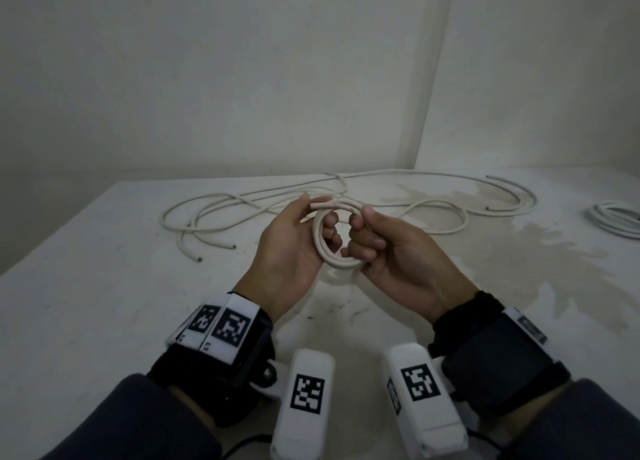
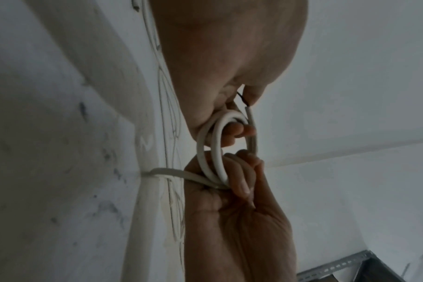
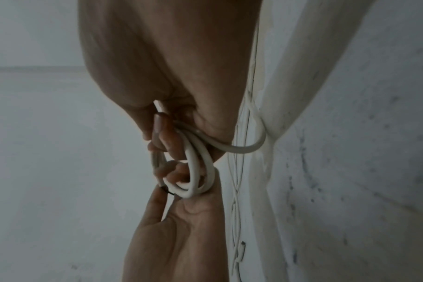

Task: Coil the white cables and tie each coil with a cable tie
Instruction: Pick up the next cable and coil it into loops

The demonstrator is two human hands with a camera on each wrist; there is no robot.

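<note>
Table (image 1: pixel 104 286): I see a big white table with pale stains near 3 o'clock. A white wall stands behind it.

Loose cables (image 1: pixel 242 203): long white cables lie spread over the far part of the table, from 10 o'clock to 2 o'clock. They cross each other. I think they are not coiled yet.

Finished bundle (image 1: pixel 613 219): a small wound bundle sits at the table's edge at 3 o'clock, well apart from my hands. I cannot tell if it is tied.

Left hand (image 1: pixel 294 241): its fingers are curled through the ring and its thumb pins the cut end on top.

Right hand (image 1: pixel 381 252): its fingers are curled tight round the 3 o'clock side of the ring.

Coil (image 1: pixel 322 248): a small ring of two or three loops, held up above the table between both hands. A tail runs from it down toward the table.

Cable tie: I see none for sure. A thin dark bit shows near my left thumb, too small to name.

What could go wrong: I think the loops may spring open if one hand lets go to fetch a tie. The tail may snag on the crossed cables.

In the way: only the tangle behind.
</note>
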